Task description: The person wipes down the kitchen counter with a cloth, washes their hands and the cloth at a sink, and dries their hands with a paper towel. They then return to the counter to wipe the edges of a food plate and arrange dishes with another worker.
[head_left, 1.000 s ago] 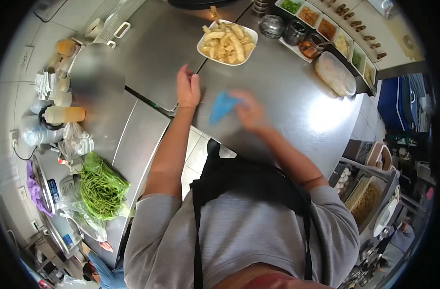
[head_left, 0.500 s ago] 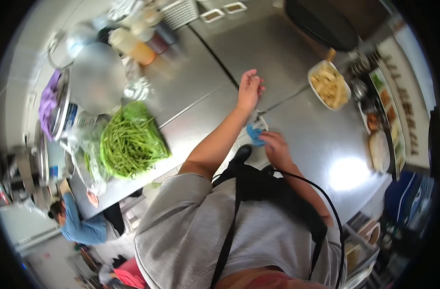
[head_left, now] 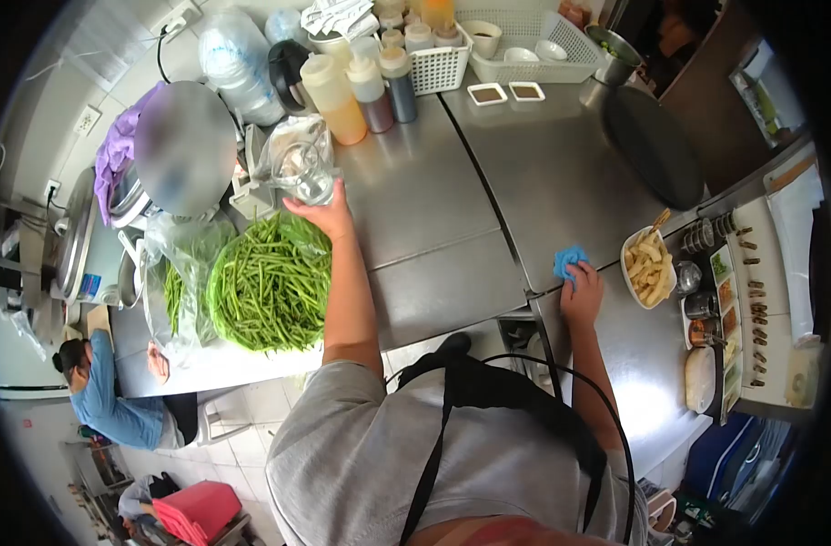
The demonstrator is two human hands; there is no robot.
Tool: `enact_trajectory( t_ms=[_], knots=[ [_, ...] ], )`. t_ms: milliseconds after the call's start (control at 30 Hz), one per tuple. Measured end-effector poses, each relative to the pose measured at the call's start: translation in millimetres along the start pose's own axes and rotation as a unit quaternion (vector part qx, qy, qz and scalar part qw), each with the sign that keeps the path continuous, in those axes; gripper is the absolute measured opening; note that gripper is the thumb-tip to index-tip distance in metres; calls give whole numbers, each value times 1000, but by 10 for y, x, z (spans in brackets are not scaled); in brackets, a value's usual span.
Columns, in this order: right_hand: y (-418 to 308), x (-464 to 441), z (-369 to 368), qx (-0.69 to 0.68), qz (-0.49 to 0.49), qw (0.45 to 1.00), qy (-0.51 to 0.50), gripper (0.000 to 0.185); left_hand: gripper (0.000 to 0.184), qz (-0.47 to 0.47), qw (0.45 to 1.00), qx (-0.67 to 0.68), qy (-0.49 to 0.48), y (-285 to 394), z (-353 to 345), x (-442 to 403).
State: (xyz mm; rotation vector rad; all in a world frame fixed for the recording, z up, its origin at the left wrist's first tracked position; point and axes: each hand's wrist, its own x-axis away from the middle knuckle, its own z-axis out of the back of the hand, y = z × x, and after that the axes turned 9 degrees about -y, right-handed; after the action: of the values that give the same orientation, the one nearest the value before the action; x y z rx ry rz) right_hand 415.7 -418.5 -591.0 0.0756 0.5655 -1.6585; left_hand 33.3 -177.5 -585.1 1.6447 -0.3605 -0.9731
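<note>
My left hand (head_left: 324, 214) reaches to the far left with its fingers around the lower end of a clear cup (head_left: 315, 185), beside a plastic bag. Just below that hand, a green bag of green beans (head_left: 270, 289) lies on the counter. On the right, my right hand (head_left: 582, 293) presses a crumpled blue cloth (head_left: 570, 262) onto the steel counter (head_left: 461, 205), close to a seam. A white bowl of thick-cut fries (head_left: 647, 268) stands to the right of this hand.
Squeeze bottles (head_left: 333, 98) and a white basket (head_left: 440, 70) line the back. Two small sauce dishes (head_left: 506, 93) sit near a dark oval board (head_left: 654, 146). Topping trays (head_left: 726, 318) run along the right. A person in blue (head_left: 124, 391) is at the lower left.
My left hand has gone from above the counter's middle leftward to the clear cup and closed on it. The right hand has carried the blue cloth from the counter's edge farther right onto the counter.
</note>
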Motion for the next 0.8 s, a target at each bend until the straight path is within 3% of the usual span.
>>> enact_trajectory(
  t_ms=[67,200,400,500,533,733,800],
  knots=[
    [1,12,-1,5,-7,1000,-2,24,102,-42,998,-32,-17,-74,-4,-84],
    [-20,3,0,5,-8,1000,-3,24,94,-12,994,-106,-16,-9,7,-146],
    [-27,13,-13,7,-13,1000,5,25,90,15,998,-48,-27,55,-16,-17],
    [-9,26,-20,16,-8,1000,6,25,88,-8,988,93,-122,413,-37,111],
    [-2,30,-25,15,-6,1000,6,25,86,-56,989,32,-130,578,-26,149],
    [-29,22,11,14,-3,1000,7,25,94,-200,944,85,-249,1926,86,432],
    [-37,33,22,7,-2,1000,8,25,95,-311,916,23,-253,2306,187,498]
  ],
)
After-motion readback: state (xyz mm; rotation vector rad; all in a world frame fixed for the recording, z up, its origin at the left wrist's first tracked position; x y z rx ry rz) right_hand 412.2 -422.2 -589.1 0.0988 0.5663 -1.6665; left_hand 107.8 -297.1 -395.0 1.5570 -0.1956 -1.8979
